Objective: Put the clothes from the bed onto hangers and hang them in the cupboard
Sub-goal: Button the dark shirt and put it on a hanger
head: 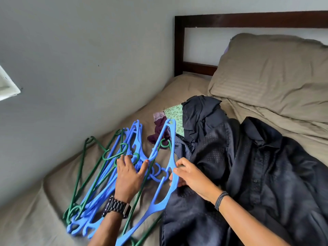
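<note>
A pile of blue and green plastic hangers (99, 178) lies on the bed's left side. My left hand (130, 172) rests flat on that pile with fingers spread. My right hand (186, 173) grips one blue hanger (171, 157) by its middle, lifting it clear of the pile. A dark dotted shirt (248, 174) is spread over the bed to the right, partly under my right wrist. Behind it sits a heap of clothes: a black garment (200, 114), a green leaf-print piece (175, 114) and a maroon one (158, 130).
The bed has a tan sheet (35, 210) and a tan pillow (269, 75) against a dark wooden headboard (179, 45). A grey wall (88, 59) runs close along the bed's left side. A white edge (7, 86) shows at far left.
</note>
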A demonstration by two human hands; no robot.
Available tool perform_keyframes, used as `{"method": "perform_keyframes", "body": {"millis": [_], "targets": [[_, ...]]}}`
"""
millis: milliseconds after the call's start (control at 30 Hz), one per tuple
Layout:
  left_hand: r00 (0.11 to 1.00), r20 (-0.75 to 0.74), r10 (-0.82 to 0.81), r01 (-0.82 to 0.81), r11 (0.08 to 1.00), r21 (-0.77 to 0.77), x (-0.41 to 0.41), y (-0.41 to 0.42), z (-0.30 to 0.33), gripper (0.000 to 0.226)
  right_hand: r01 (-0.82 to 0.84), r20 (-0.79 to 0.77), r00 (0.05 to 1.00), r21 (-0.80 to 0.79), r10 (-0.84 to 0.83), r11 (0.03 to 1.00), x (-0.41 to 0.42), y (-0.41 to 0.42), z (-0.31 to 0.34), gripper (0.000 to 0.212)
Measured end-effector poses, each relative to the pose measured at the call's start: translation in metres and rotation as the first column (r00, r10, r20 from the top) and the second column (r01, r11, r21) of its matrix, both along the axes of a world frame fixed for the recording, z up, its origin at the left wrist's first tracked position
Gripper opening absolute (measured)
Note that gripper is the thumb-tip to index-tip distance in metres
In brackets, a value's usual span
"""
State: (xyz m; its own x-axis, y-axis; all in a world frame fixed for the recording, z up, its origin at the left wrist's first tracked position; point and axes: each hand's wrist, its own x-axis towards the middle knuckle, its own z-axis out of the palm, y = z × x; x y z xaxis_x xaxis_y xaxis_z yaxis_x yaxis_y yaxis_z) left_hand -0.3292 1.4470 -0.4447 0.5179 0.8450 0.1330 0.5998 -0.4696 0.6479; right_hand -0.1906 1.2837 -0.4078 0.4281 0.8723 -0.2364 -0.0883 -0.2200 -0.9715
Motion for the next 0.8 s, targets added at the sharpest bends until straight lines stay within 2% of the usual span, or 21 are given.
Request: {"method": "perform_keyframes", "body": {"millis": [167,267,500,667,800], "targets": [[0.982,-0.073,-0.173,0.177,0.983,0.049,0.001,0.013,0.005,0.058,0.065,-0.015,0.998,-0.041,-0.066,0.997,0.003,-0.005,0.0,0.011],[0.991,-0.038,-0.127,0.128,0.991,0.043,-0.006,0.014,0.001,0.052,0.116,-0.041,0.992,-0.082,-0.119,0.99,0.007,-0.006,0.001,0.013],[0.99,0.021,-0.137,0.135,0.988,0.078,-0.011,0.01,-0.005,0.046,0.284,-0.026,0.957,-0.123,-0.289,0.951,0.01,-0.002,-0.002,0.01],[0.985,0.101,-0.138,0.128,0.987,0.1,-0.013,0.01,-0.005,0.038,0.422,0.102,0.905,-0.103,-0.413,0.901,0.013,0.005,0.002,0.012],[0.986,0.145,-0.084,0.07,0.993,0.096,-0.013,0.009,-0.001,0.033,0.49,0.098,0.871,-0.102,-0.481,0.866,0.016,0.009,-0.002,0.012]]}}
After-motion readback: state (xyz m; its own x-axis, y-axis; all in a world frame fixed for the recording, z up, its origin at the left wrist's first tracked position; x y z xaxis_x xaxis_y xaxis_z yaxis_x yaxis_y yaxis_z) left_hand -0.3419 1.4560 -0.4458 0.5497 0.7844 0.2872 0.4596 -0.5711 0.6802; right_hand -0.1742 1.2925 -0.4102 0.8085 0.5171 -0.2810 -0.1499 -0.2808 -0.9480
